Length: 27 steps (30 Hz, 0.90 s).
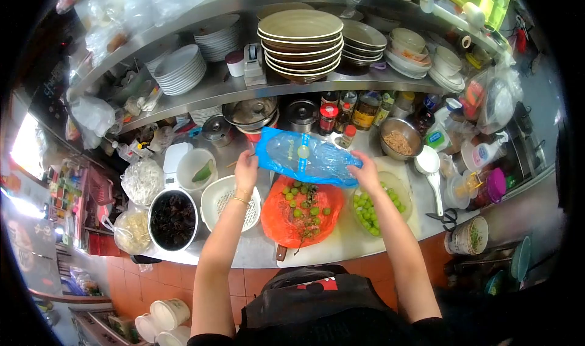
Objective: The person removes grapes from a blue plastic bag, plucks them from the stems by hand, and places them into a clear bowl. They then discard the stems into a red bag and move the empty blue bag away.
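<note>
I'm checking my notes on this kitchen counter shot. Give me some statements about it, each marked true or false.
1. The left hand and the right hand both hold the blue plastic bag. True.
2. The orange bag lies bare. False: green fruits on stems lie on it.
3. The white colander sits left of the orange bag. True.
4. The bowl by the right hand holds noodles. False: it holds loose green fruits.
</note>
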Tool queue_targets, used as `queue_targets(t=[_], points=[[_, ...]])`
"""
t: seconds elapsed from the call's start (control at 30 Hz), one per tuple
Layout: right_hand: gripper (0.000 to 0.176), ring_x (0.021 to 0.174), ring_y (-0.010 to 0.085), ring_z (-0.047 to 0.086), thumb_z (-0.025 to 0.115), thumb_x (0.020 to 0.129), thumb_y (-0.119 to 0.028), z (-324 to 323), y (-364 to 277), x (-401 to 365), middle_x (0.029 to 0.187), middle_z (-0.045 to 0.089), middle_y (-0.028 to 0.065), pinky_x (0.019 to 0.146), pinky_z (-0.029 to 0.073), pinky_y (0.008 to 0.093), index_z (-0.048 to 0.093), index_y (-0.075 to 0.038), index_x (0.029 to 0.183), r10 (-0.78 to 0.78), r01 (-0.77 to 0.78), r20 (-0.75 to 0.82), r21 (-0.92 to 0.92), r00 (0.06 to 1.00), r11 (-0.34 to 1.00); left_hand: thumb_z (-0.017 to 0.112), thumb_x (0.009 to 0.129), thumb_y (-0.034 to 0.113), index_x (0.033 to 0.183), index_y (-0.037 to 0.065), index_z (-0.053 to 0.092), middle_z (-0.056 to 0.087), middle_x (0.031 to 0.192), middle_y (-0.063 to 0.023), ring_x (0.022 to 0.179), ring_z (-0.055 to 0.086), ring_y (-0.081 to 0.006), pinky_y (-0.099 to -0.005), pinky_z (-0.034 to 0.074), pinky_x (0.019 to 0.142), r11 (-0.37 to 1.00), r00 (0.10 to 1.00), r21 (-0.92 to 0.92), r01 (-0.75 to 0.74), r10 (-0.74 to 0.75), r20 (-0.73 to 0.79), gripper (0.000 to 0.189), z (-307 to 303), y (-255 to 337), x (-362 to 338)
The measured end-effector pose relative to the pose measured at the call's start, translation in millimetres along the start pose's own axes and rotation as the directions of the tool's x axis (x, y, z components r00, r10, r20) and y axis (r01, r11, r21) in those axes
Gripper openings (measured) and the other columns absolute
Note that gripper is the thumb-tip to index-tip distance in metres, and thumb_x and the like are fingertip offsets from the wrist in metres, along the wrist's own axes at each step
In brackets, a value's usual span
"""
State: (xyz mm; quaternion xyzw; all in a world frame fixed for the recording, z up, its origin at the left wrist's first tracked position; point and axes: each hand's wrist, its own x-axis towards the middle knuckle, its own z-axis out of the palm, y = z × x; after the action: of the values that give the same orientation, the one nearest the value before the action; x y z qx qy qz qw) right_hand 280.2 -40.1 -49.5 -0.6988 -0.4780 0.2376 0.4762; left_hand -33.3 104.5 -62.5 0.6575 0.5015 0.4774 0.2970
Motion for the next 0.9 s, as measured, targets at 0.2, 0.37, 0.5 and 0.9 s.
queue_targets(t=[0.2, 0.37, 0.5, 0.9], points=[[0.038, 0.088, 0.0268, 0.055, 0.062, 0.074, -0.014, 10.7, -6.0, -10.5, 0.092, 0.059, 0.0125, 0.08, 0.044, 0.0381, 0.056, -0.01, 0.111, -0.415, 0.186, -0.043, -0.848, 0.909, 0.496, 0.056, 0.075, 0.009, 0.095, 0.005, 0.062, 0.061, 0.094, -0.0159, 0.09, 0.058, -0.0318, -0.0379, 0.046, 0.078, 0.957, 0.787, 0.279, -0.085, -0.107, 0.607, 0.021, 24.4, 20.2, -66.1], [0.034, 0.106, 0.0268, 0.047, 0.055, 0.075, -0.01, 47.9, -35.4, -22.3, 0.111, 0.053, 0.0103, 0.092, 0.036, 0.0403, 0.055, -0.01, 0.109, -0.095, 0.531, 0.638, -0.539, 0.764, 0.654, 0.057, 0.07, 0.005, 0.097, 0.006, 0.061, 0.059, 0.099, -0.0153, 0.093, 0.055, -0.033, -0.0398, 0.045, 0.082, 0.932, 0.838, 0.263, -0.25, 0.072, 0.541, 0.027, 45.2, -26.1, -80.5], [0.035, 0.106, 0.0258, 0.047, 0.054, 0.075, -0.011, 79.2, 17.4, -20.1, 0.112, 0.053, 0.0078, 0.089, 0.038, 0.0399, 0.054, -0.008, 0.11, -0.203, 0.515, 0.525, -0.562, 0.827, 0.647, 0.056, 0.068, 0.002, 0.099, 0.007, 0.059, 0.058, 0.097, -0.0145, 0.092, 0.054, -0.0354, -0.0409, 0.045, 0.081, 0.945, 0.886, 0.273, -0.179, 0.034, 0.462, 0.032, 46.6, -45.1, -79.5], [0.046, 0.1, 0.0314, 0.05, 0.06, 0.072, -0.017, 70.9, 27.4, 12.7, 0.092, 0.061, 0.0142, 0.082, 0.042, 0.0409, 0.049, -0.01, 0.117, 0.126, 0.283, 0.394, -0.816, 0.911, 0.504, 0.056, 0.071, 0.004, 0.107, -0.005, 0.047, 0.059, 0.091, -0.0253, 0.081, 0.057, -0.0429, -0.0468, 0.048, 0.071, 0.788, 0.788, 0.614, -0.047, -0.348, 0.507, 0.038, 30.9, -9.5, -82.1]])
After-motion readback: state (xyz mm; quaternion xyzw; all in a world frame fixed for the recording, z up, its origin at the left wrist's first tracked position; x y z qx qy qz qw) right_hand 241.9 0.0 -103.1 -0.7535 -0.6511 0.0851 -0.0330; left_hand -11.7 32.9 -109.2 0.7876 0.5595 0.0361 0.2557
